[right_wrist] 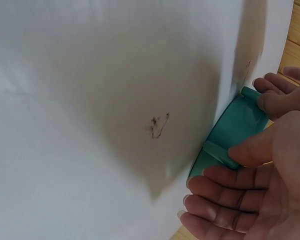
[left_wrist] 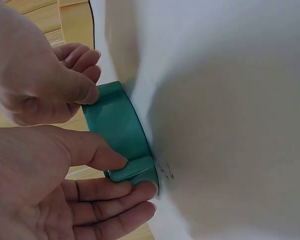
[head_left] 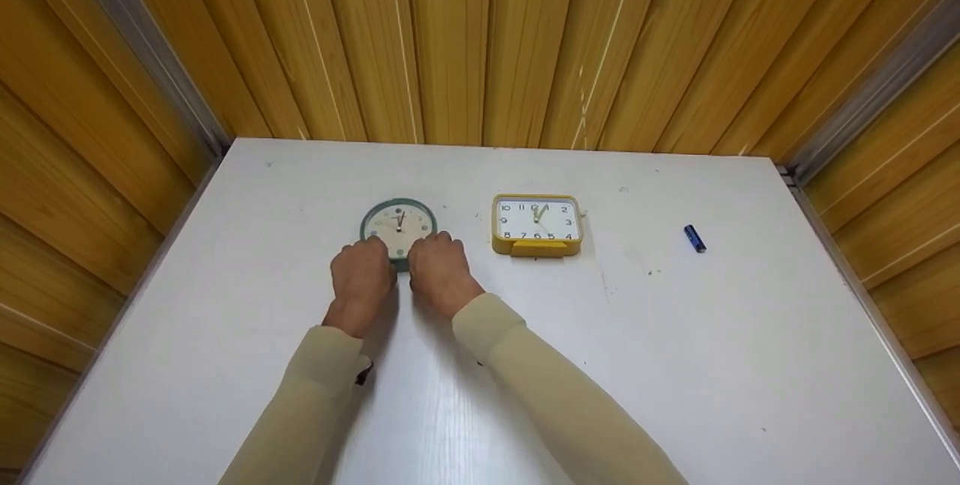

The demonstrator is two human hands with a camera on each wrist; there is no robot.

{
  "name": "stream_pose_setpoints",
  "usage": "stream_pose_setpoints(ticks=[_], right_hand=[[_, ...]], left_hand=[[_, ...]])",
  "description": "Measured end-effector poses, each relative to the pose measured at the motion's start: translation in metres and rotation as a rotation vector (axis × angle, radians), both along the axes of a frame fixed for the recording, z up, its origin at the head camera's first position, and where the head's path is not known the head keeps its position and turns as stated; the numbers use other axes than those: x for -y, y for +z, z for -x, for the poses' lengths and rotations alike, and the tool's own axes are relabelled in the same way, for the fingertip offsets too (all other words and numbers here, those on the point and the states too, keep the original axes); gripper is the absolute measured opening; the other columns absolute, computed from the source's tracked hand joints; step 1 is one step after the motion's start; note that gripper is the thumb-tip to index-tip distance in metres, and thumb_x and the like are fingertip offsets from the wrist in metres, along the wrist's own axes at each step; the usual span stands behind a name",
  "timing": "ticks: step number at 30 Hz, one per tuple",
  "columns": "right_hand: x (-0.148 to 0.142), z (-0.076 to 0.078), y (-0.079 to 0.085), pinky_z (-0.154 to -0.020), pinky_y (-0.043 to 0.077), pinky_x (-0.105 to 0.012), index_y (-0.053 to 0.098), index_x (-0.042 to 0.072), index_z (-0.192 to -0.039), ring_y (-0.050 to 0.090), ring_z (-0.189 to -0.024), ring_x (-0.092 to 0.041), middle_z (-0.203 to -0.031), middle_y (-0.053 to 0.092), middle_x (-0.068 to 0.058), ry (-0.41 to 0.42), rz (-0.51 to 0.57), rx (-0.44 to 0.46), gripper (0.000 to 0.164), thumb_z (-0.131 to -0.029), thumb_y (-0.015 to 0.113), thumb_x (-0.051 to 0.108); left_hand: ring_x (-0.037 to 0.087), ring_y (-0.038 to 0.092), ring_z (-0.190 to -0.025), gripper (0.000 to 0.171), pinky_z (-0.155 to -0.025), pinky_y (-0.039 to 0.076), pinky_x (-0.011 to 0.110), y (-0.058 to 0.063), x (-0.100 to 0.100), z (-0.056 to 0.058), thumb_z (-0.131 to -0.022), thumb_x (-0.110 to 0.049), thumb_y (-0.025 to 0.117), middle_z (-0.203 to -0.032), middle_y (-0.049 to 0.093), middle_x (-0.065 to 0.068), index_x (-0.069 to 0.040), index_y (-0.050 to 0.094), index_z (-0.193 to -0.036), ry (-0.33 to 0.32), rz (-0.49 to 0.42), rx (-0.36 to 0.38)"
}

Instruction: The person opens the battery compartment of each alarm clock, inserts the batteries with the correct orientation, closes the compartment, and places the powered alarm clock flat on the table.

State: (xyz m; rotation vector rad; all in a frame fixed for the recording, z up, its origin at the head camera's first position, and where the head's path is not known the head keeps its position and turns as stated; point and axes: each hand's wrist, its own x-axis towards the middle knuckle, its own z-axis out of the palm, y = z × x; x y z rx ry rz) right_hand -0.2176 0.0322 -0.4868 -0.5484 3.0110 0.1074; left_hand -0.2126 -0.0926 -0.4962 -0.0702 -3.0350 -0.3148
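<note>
A round clock (head_left: 409,216) with a green rim and pale dial lies face up on the white table, left of the middle in the head view. My left hand (head_left: 363,275) pinches its lower edge on the left side. On the right of that same edge, my right hand (head_left: 441,271) pinches it too. Both wrist views show the green side wall (left_wrist: 115,120) with two small raised feet, a thumb pressed at each one. In the right wrist view, the right hand's fingers (right_wrist: 225,200) extend beneath a foot.
A yellow rectangular clock (head_left: 537,248) stands just right of the round one. Farther right lies a blue battery (head_left: 694,238). Behind the white table (head_left: 675,365) rises a wall of wood-patterned panels (head_left: 450,42), with more panels at both sides.
</note>
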Motion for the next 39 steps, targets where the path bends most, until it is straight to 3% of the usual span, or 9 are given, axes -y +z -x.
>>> stream_pose_setpoints(ticks=[10,18,26,32,39], right_hand=[[0.003,0.008,0.003,-0.089,0.058,-0.04,0.074,0.004,-0.116,0.066,-0.097,-0.023,-0.103,0.072,-0.011,0.004,-0.038,-0.021,0.026,-0.107,0.062,0.026],[0.009,0.006,0.0,-0.085,0.057,-0.041,0.077,0.005,-0.111,0.066,-0.098,-0.025,-0.101,0.072,-0.012,0.005,0.031,-0.038,0.022,-0.104,0.064,0.023],[0.008,0.01,-0.002,-0.092,0.056,-0.04,0.07,0.003,-0.122,0.065,-0.103,-0.024,-0.11,0.07,-0.013,-0.011,0.02,0.012,0.028,-0.108,0.061,0.025],[0.008,0.011,-0.002,-0.088,0.057,-0.04,0.072,0.003,-0.12,0.066,-0.1,-0.024,-0.107,0.071,-0.012,-0.018,0.011,-0.015,0.027,-0.108,0.061,0.025],[0.01,0.013,-0.001,-0.087,0.057,-0.039,0.073,0.004,-0.119,0.066,-0.1,-0.023,-0.108,0.071,-0.012,-0.032,-0.006,-0.029,0.026,-0.107,0.06,0.023]], left_hand=[[0.027,0.065,-0.07,0.013,-0.063,0.058,0.047,0.005,0.0,0.006,-0.095,-0.003,0.068,-0.077,0.07,0.02,0.009,0.069,-0.091,-0.007,0.026,-0.014],[0.032,0.07,-0.071,0.015,-0.061,0.059,0.048,0.002,0.005,0.005,-0.097,-0.002,0.065,-0.076,0.07,0.022,0.01,0.069,-0.087,-0.007,0.041,-0.036],[0.025,0.062,-0.067,0.015,-0.063,0.059,0.046,0.001,0.004,0.007,-0.096,-0.003,0.07,-0.08,0.072,0.021,0.011,0.07,-0.093,0.0,0.034,-0.015],[0.022,0.056,-0.066,0.015,-0.062,0.058,0.045,0.0,0.002,0.011,-0.097,-0.003,0.069,-0.078,0.071,0.02,0.011,0.07,-0.094,0.008,0.025,-0.006],[0.024,0.059,-0.069,0.013,-0.065,0.058,0.046,0.002,0.001,0.013,-0.095,-0.003,0.07,-0.081,0.071,0.02,0.01,0.07,-0.094,0.006,0.037,0.008]])
